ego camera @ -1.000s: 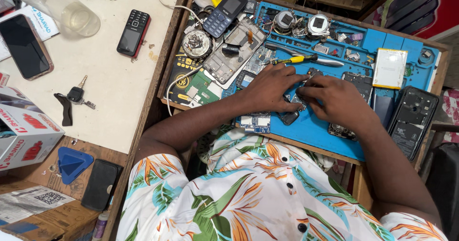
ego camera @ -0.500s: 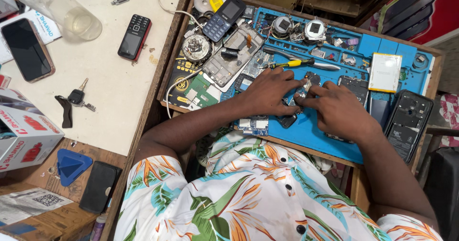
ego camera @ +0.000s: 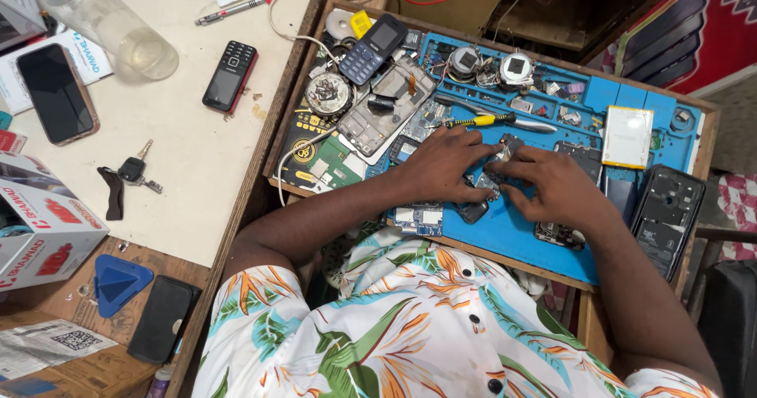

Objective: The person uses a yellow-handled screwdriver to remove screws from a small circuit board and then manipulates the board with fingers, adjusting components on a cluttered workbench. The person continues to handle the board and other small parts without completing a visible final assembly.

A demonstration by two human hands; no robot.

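Left hand point(ego camera: 441, 165): palm down on the blue mat point(ego camera: 520, 236), fingers curled, tips pressed on a small dark part point(ego camera: 490, 179). Right hand point(ego camera: 552, 186): palm down, fingertips meeting the left's at the same part, pinching it from 3 o'clock. The part sits at mat centre, largely hidden by the fingers; its kind cannot be told.

Around the hands:
- 1 yellow-handled screwdriver point(ego camera: 489, 119), at 12 o'clock, just beside the left fingers.
- 1 circuit board point(ego camera: 419, 218), at 7 o'clock, near the left wrist.
- 1 opened phone frame point(ego camera: 386, 114), at 10 o'clock.
- 1 blue keypad phone point(ego camera: 373, 48), beyond the frame.
- 1 white battery point(ego camera: 628, 136), at 2 o'clock.
- 1 black back cover point(ego camera: 666, 218), at 3 o'clock, by the tray point(ego camera: 315, 59) edge.

On the pale table at 9 o'clock, well apart: 1 black keypad phone point(ego camera: 230, 75), 1 smartphone point(ego camera: 57, 93), 1 key point(ego camera: 130, 171), 1 clear bottle point(ego camera: 106, 23).
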